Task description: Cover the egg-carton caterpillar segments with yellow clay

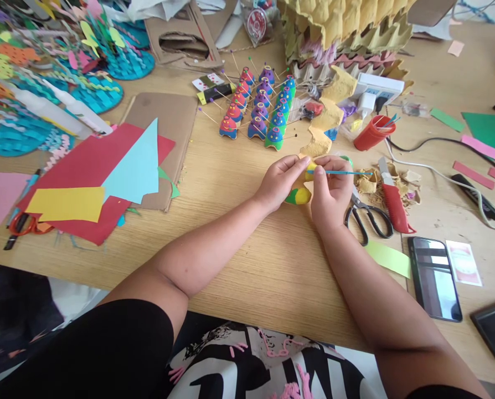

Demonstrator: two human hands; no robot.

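Note:
My left hand [283, 180] is closed on an egg-carton strip [299, 196] coloured yellow and green, holding it just above the table. My right hand [334, 191] pinches a thin blue paintbrush [343, 172]. The brush lies nearly level, its left end at the yellow part of the strip; its tip is hard to make out. Fingers of both hands hide much of the strip. Just beyond them lies a bare egg-carton strip [316, 143]. Black-handled scissors [366, 213] rest beside my right hand.
Painted egg-carton caterpillars with pins [258, 105] stand ahead. An orange cup [371, 133], red-handled knife [391, 199] and phone [434, 280] are on the right. Coloured paper [89, 172] on cardboard [158, 127] lies left. Stacked egg trays [347, 27] and a white power strip [380, 86] stand behind.

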